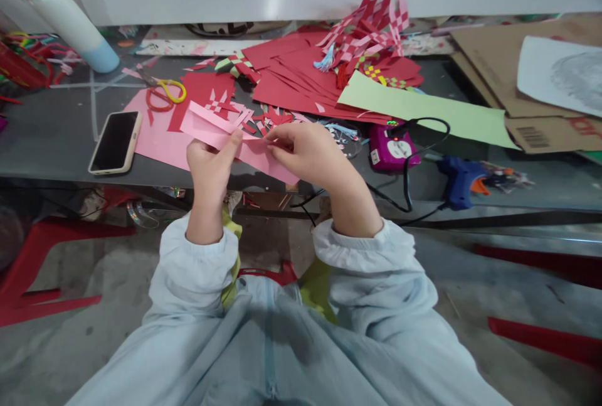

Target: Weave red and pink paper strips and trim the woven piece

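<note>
A strip of pink paper (268,160), partly folded over along its upper edge, is held between my two hands above the front of the table. My left hand (210,161) grips its left part, thumb on top. The fingers of my right hand (305,150) are pinched together on the fold near the strip's right part. Behind the strip lie small pink and red paper scraps (268,119). Scissors (165,93) with one orange and one yellow handle rest to the left, on larger pink and red sheets (162,150).
A phone (115,142) and a white bottle (70,20) are on the left. Stacked red paper (296,80), woven paper pieces (369,29) and a green sheet (423,109) lie behind. A purple box (394,147) with a black cable, a blue glue gun (461,181) and cardboard (493,67) are right.
</note>
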A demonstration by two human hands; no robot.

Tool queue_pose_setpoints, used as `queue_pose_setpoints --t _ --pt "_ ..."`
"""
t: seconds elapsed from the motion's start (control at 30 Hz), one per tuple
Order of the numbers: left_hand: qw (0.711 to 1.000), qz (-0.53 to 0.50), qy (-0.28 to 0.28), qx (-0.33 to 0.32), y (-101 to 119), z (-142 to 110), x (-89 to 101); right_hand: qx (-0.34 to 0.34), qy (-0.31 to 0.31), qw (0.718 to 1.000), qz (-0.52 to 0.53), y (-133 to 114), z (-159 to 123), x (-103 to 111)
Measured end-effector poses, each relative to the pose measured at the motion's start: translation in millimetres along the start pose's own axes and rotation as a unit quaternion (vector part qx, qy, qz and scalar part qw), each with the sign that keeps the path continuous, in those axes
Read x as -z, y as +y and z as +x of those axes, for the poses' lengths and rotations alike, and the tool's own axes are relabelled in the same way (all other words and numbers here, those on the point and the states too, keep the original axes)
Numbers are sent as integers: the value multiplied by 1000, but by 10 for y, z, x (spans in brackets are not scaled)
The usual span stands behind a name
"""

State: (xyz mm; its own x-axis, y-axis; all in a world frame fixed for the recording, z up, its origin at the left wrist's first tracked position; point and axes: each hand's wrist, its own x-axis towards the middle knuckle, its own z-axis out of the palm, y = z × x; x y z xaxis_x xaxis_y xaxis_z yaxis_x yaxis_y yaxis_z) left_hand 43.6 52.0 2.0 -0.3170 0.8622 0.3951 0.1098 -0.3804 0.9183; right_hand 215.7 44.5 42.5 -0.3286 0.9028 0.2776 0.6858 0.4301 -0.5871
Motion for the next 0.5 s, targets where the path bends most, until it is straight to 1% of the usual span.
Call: queue_pose_setpoints --t 0.2,0.33,0.5 --pt "999 30 15 -29 -66 34 41 3 -25 999 27 17 -3 16" --pt "999 32 25 -20 -55 61 53 -4 -47 999 25 42 -16 70" --pt "998 13 68 -2 -35 94 73 -15 -58 996 65 98 -48 150"
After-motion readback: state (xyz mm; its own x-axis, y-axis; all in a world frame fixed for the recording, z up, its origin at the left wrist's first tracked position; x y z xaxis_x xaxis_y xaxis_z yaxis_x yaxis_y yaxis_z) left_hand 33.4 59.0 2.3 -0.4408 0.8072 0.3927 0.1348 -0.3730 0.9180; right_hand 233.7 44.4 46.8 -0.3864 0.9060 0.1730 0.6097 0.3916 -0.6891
